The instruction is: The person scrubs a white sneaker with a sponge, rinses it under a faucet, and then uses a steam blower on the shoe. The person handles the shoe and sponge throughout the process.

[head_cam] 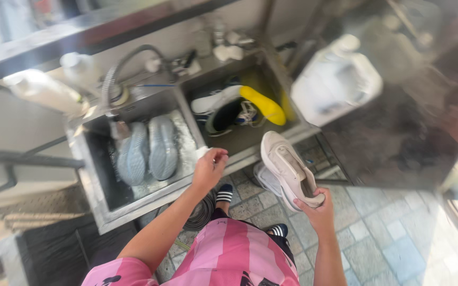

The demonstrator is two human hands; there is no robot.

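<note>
While the right hand [318, 207] is gripping the white sneaker [288, 168] by its heel, toe pointing up toward the sink [133, 196] | left hand [209, 168] is pinching a small white piece at the sink's rim, nearer the basin.

bright daylight from the right, glare on the paving, motion blur and edge distortion throughout

Head camera, steeply downward, tilted, close over double sink [94, 159]; single view.
</note>
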